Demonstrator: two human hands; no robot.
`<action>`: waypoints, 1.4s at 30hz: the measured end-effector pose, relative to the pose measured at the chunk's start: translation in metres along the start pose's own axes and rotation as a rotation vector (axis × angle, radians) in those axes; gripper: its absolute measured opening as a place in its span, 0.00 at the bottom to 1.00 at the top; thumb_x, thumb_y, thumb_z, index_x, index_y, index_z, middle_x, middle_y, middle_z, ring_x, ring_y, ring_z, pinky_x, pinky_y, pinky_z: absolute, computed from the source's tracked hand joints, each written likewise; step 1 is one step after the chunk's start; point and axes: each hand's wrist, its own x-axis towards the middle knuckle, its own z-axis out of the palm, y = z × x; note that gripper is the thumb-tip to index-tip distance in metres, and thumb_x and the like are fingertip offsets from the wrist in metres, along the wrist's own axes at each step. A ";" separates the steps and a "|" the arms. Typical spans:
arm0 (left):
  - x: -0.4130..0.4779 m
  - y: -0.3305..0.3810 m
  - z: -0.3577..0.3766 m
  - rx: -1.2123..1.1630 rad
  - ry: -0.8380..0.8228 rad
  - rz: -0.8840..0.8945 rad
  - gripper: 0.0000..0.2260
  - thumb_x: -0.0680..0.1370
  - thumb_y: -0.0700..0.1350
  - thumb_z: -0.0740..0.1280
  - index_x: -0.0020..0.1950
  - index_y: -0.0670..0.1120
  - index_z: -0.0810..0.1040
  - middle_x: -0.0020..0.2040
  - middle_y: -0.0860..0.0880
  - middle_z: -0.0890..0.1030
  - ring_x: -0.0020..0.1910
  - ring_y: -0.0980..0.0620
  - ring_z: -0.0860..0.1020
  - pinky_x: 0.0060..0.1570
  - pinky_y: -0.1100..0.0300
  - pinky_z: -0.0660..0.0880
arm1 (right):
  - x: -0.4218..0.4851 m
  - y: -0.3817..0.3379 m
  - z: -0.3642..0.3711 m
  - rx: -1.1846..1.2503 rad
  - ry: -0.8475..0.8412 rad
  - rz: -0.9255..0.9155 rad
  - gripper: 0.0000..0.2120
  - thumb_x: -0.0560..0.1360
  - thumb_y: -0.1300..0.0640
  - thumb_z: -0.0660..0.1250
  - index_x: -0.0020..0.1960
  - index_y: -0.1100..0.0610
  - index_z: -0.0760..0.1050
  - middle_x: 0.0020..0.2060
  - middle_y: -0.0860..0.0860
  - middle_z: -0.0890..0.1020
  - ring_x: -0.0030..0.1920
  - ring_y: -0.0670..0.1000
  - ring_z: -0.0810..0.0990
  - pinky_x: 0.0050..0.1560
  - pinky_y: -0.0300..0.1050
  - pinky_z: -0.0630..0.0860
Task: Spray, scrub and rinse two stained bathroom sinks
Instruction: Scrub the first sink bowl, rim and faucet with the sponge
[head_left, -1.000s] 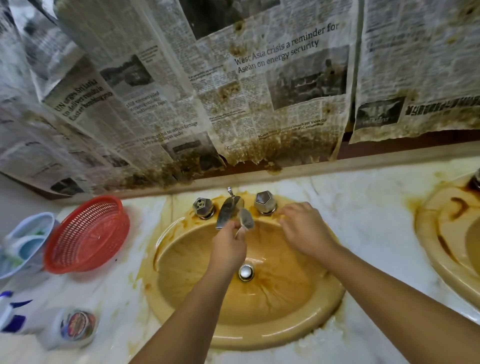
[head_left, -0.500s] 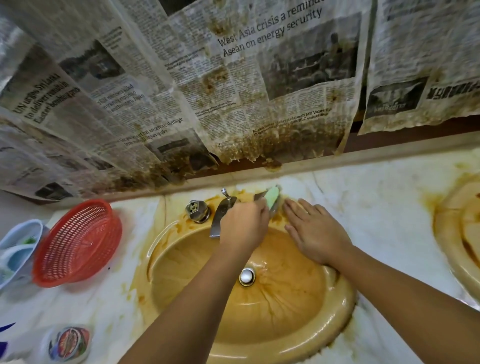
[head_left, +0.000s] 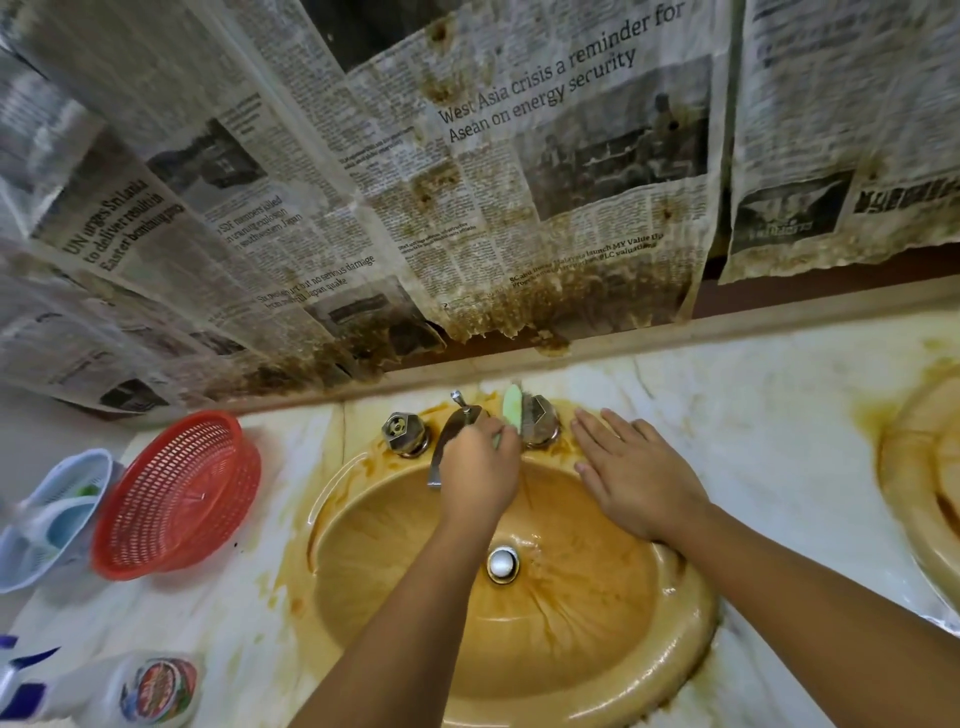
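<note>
A yellow-brown stained sink (head_left: 691, 623) fills the lower middle, with a metal drain plug (head_left: 502, 562) in its basin. My left hand (head_left: 480, 475) is shut on a small green-backed scrub brush (head_left: 513, 415), whose bristles press against the right tap knob (head_left: 540, 428). The spout (head_left: 451, 441) and left tap knob (head_left: 402, 431) stand just left of that hand. My right hand (head_left: 631, 478) lies flat, fingers spread, on the sink's back right rim. A second stained sink (head_left: 914, 467) shows at the right edge.
A red plastic basket (head_left: 176, 499) and a pale blue caddy (head_left: 47, 514) stand on the marble counter (head_left: 753, 415) at left. A white spray bottle (head_left: 130, 693) lies at bottom left. Stained newspaper (head_left: 467, 208) hangs over the wall behind.
My left hand moved from the spout to the right tap knob and now holds the brush upright against it. My right hand opened flat on the rim and slid slightly right.
</note>
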 end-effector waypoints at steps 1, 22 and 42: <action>0.000 -0.004 0.004 -0.037 0.006 -0.058 0.12 0.83 0.47 0.63 0.52 0.45 0.85 0.38 0.52 0.82 0.33 0.51 0.78 0.31 0.58 0.70 | 0.000 0.000 0.000 -0.002 0.002 -0.005 0.32 0.84 0.40 0.37 0.85 0.51 0.44 0.83 0.47 0.49 0.83 0.52 0.48 0.80 0.53 0.52; -0.014 0.015 0.035 -1.067 0.066 -0.700 0.08 0.84 0.45 0.64 0.48 0.47 0.81 0.27 0.53 0.63 0.25 0.54 0.59 0.23 0.62 0.57 | 0.009 -0.005 0.003 -0.051 -0.014 0.007 0.32 0.84 0.39 0.36 0.85 0.51 0.44 0.84 0.46 0.47 0.83 0.52 0.47 0.81 0.54 0.52; 0.082 0.012 -0.037 0.251 -0.431 0.170 0.12 0.84 0.45 0.63 0.49 0.46 0.85 0.45 0.48 0.81 0.46 0.48 0.76 0.47 0.55 0.74 | 0.008 -0.003 0.000 -0.002 -0.021 -0.008 0.32 0.84 0.38 0.39 0.85 0.51 0.45 0.83 0.46 0.47 0.83 0.53 0.47 0.81 0.54 0.51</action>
